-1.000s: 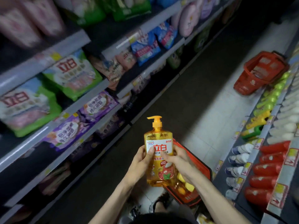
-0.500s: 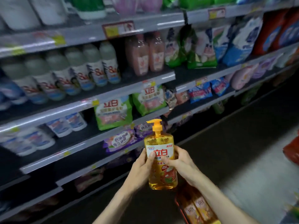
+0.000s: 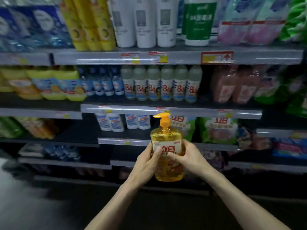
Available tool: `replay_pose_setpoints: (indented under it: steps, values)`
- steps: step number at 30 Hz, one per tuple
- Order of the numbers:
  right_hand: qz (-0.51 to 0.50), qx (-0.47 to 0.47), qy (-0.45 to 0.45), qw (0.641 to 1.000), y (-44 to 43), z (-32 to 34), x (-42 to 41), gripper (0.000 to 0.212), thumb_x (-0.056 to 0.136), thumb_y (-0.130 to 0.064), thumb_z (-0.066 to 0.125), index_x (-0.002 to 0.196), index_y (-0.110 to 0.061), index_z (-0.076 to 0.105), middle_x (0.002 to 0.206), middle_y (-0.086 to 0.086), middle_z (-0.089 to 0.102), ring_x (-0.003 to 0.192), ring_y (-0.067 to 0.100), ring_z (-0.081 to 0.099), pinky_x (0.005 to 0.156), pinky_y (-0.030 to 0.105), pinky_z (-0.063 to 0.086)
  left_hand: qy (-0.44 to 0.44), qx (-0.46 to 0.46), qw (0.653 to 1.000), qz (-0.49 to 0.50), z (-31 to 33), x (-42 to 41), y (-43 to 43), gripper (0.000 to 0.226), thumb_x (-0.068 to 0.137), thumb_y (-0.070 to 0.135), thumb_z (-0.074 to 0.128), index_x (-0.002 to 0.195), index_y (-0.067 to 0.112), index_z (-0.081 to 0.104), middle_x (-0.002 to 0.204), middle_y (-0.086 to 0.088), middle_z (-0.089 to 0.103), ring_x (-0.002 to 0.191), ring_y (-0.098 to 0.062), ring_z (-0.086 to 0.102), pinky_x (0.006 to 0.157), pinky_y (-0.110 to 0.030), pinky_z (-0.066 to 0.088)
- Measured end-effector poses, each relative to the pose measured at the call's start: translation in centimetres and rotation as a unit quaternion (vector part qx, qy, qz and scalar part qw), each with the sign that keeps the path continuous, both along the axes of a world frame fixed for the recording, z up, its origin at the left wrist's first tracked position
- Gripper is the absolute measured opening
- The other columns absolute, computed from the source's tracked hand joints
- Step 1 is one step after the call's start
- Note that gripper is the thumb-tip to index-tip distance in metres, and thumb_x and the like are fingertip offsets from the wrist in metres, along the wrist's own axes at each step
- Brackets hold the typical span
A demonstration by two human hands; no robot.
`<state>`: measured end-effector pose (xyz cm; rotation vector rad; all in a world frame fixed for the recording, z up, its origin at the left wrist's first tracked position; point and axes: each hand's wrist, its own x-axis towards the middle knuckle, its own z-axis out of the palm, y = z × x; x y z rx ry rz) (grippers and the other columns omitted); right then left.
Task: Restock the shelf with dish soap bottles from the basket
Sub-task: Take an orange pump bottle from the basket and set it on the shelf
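Several tiers of dark shelving [image 3: 166, 59] filled the far side of the aisle, each edged with a grey price rail. On the top tier stood tall yellow bottles [image 3: 90, 25] to the left, white bottles [image 3: 146, 22] in the middle and a green-labelled bottle [image 3: 197, 22] beside them. One tier down, a tight row of pale bottles with red-numbered labels [image 3: 166, 83] ran across the centre, with pink bottles [image 3: 232, 85] to their right. Lower still, green bags [image 3: 217, 128] leaned on the right.

Nearer to me, in front of that lower tier and just left of the green bags, the dish soap bottle [image 3: 167, 140] was held upright in the air, clear of any shelf. It was amber-yellow with a white and red label, and its orange pump [image 3: 163, 120] pointed left. The left grip [image 3: 147, 165] was curled round the bottle's left side, thumb pressed on the label. The right grip [image 3: 191, 159] wrapped the right side the same way, its thumb laid across the label's lower edge. Both bare forearms reached up from the near bottom of the view.
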<state>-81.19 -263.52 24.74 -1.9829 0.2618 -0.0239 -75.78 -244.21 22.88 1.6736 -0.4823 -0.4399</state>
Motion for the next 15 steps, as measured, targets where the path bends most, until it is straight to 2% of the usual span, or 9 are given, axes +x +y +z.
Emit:
replay_pose_setpoints:
  steps: [6, 11, 15]
  values:
    - [0.116, 0.003, -0.018, 0.993, 2.8, 0.2, 3.7, 0.054, 0.086, -0.033, 0.088, 0.132, -0.022, 0.062, 0.122, -0.008, 0.074, 0.114, 0.008, 0.07, 0.101, 0.039, 0.059, -0.004, -0.008, 0.994, 0.105, 1.1, -1.6, 3.8, 0.041, 0.108, 0.05, 0.049, 0.144, 0.032, 0.059, 0.136, 0.008, 0.071, 0.127, -0.013, 0.068, 0.104, -0.044, 0.059]
    - [0.207, 0.006, -0.032, 0.978, 7.1, 0.0, 5.7, 0.048, 0.087, -0.035, 0.086, 0.128, -0.037, 0.061, 0.122, -0.016, 0.072, 0.115, 0.001, 0.068, 0.102, 0.039, 0.059, -0.016, 0.011, 0.981, 0.193, 2.1, -3.0, 7.8, 0.039, 0.108, 0.049, 0.048, 0.143, 0.036, 0.058, 0.136, 0.013, 0.071, 0.127, -0.007, 0.067, 0.102, -0.032, 0.059]
    - [0.241, 0.021, -0.038, 0.97, 11.6, 0.3, 6.4, 0.051, 0.089, -0.032, 0.084, 0.134, -0.034, 0.06, 0.125, -0.016, 0.071, 0.12, 0.004, 0.067, 0.105, 0.042, 0.057, -0.024, 0.022, 0.968, 0.248, 2.9, -3.4, 11.8, 0.036, 0.109, 0.044, 0.049, 0.141, 0.031, 0.06, 0.133, 0.011, 0.073, 0.125, -0.008, 0.068, 0.105, -0.038, 0.058]
